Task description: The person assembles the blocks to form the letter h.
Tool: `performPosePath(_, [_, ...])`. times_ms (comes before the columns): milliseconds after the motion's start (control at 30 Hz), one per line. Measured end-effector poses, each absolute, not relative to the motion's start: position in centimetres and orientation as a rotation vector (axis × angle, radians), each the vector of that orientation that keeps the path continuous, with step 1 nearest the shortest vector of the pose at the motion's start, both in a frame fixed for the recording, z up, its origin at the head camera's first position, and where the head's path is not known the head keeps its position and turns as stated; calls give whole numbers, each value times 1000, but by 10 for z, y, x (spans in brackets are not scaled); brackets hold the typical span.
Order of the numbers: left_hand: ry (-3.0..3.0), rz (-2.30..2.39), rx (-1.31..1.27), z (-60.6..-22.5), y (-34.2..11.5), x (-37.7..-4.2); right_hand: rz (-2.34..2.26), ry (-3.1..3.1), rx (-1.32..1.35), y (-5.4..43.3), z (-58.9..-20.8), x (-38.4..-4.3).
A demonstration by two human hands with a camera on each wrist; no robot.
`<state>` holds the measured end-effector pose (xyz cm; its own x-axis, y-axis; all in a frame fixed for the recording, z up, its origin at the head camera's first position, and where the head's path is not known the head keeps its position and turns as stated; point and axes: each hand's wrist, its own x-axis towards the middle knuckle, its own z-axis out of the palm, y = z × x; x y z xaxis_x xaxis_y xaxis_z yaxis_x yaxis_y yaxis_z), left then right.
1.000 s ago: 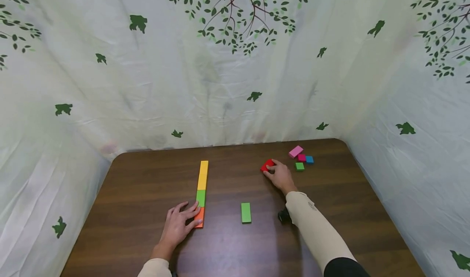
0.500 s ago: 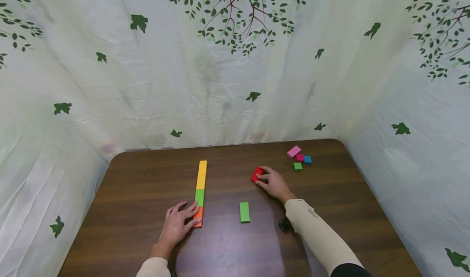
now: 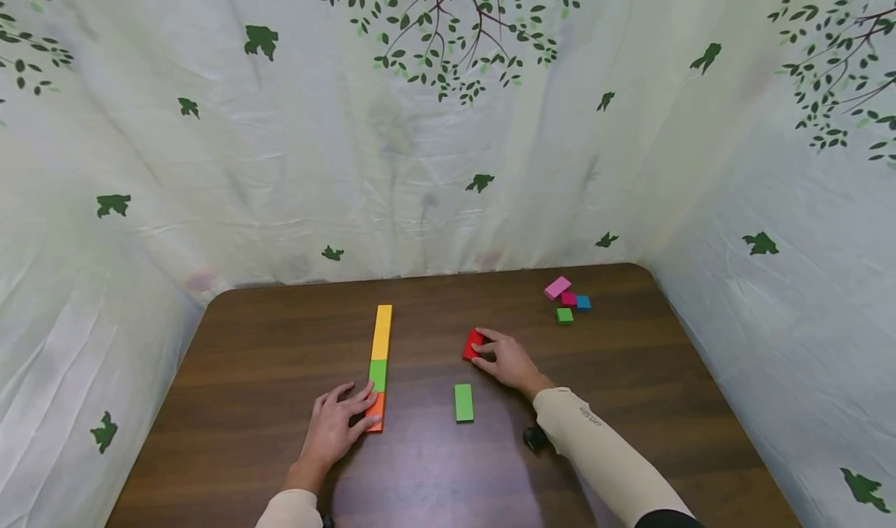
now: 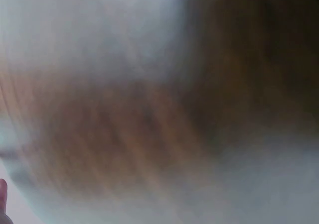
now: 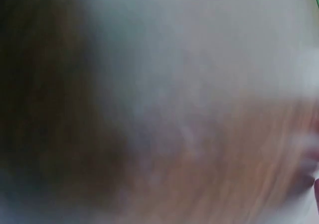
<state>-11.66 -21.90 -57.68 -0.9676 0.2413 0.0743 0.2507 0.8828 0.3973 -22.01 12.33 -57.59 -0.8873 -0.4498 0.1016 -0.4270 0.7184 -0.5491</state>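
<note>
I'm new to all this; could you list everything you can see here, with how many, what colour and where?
Table: 1, brown, under the blocks
Cloth backdrop: count unclear, whitish with green leaf prints, around the table
Yellow strip: 1 or 2 blocks, yellow, far end of the row
Row's green block: 1, green, mid-row
Orange block: 1, orange, near end
Lone green block: 1, green, right of the row
Red block: 1, red, in the right grip
Far-right cluster: 4 blocks, pink, magenta, blue, green
Sleeves: 2, cream, on both arms
Left grip: 1, bare, touching the orange block
Right grip: 1, bare, holding the red block
</note>
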Motion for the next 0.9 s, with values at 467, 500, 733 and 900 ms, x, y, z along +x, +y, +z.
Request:
performPosePath(467, [-3008, -633, -405, -578, -218, -118, -1029, 2872, -761, 117, -583, -216])
performPosePath(500, [-3009, -631, -408, -578, -219, -118, -1036, 2872, -766, 116, -582, -216])
performPosePath(733, [-3016, -619, -408, -578, -219, -118, -1015, 2863, -865, 117, -581, -216])
performPosePath(900, [-2984, -622, -424, -580, -219, -116, -1012, 2830, -912, 116, -579, -216])
